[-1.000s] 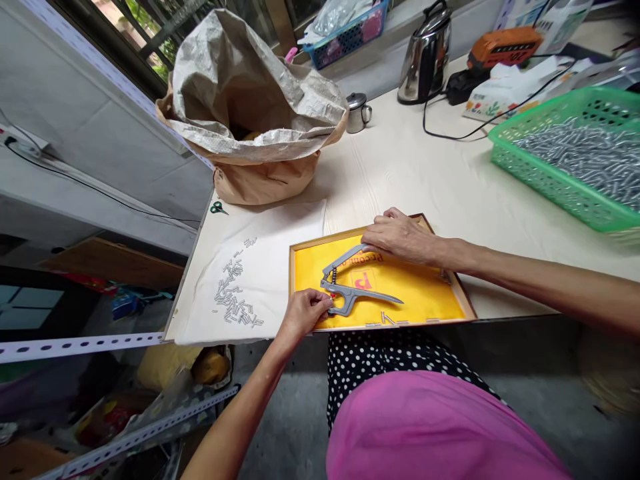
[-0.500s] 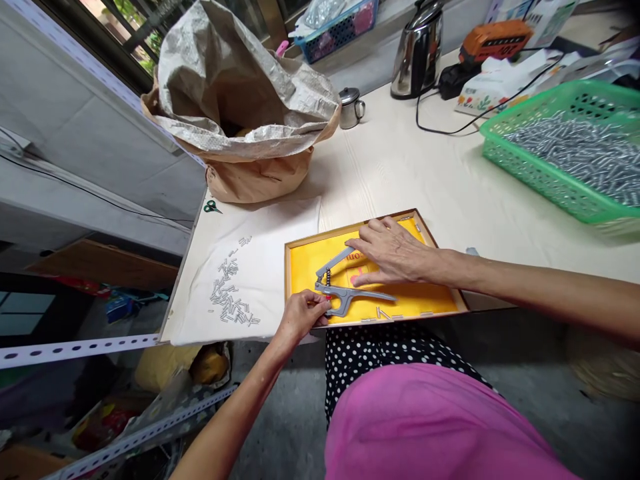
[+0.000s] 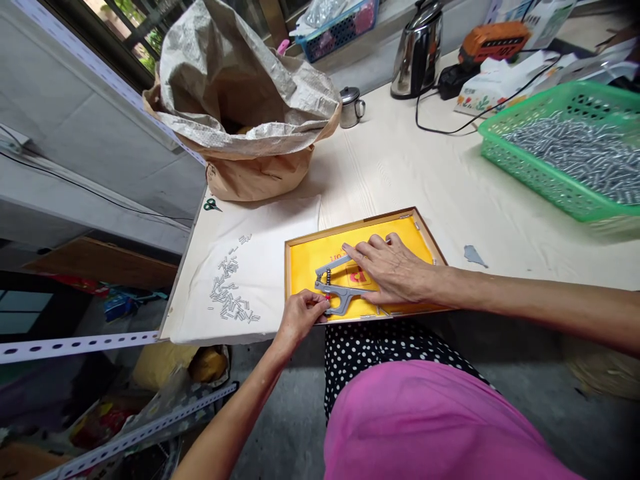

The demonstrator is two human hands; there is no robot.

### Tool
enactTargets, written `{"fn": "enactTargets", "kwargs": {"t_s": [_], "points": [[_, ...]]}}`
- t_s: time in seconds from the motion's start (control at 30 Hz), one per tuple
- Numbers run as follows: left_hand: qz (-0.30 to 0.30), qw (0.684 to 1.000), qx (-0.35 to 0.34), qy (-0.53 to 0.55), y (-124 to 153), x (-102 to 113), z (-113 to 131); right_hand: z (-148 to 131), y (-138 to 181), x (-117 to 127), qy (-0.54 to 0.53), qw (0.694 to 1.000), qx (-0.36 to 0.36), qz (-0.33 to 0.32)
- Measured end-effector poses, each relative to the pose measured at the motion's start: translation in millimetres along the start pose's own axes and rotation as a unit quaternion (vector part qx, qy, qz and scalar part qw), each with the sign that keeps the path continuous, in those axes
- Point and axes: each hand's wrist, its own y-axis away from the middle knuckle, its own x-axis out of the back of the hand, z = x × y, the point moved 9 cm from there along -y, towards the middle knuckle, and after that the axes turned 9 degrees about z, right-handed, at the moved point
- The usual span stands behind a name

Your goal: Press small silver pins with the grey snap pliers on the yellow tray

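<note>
A wooden-framed tray (image 3: pixel 300 239) with a yellow lining sits at the table's near edge. Grey hand pliers (image 3: pixel 336 291) lie in it, jaws to the left. My left hand (image 3: pixel 300 317) pinches something small at the jaws; I cannot make out what. My right hand (image 3: pixel 393 268) lies over the plier handles, fingers stretched out and pressing down on them. A few small metal pins lie loose along the tray's near rim.
Several small metal pins (image 3: pixel 227 293) are scattered on a white cloth (image 3: pixel 270 227) left of the tray. A crumpled sack (image 3: pixel 240 100) stands behind. A green basket (image 3: pixel 525 167) of metal pieces is at right. Kettle (image 3: pixel 417 47), cup (image 3: pixel 350 107), cable and green scissors (image 3: pixel 212 205) lie further back.
My right hand has slid from the tray's far rim down onto the plier handles. My left hand has stayed at the jaws.
</note>
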Motion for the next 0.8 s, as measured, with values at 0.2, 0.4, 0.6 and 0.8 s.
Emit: {"fn": "enactTargets", "kwargs": {"t_s": [0.2,0.4,0.6,0.8], "points": [[0.064,0.988,-0.101,-0.102,15,8,11,-7,12,-1,0.011,1.0,-0.001,0.014],[0.192,0.816,-0.411,-0.359,60,-21,84,-15,14,2,0.025,0.999,0.02,0.041],[0.112,0.795,-0.435,-0.408,26,-55,100,-17,9,-6,0.047,0.997,0.006,0.068],[0.06,0.815,-0.397,-0.419,7,-54,93,-20,3,-25,-0.024,0.998,0.059,0.017]]}}
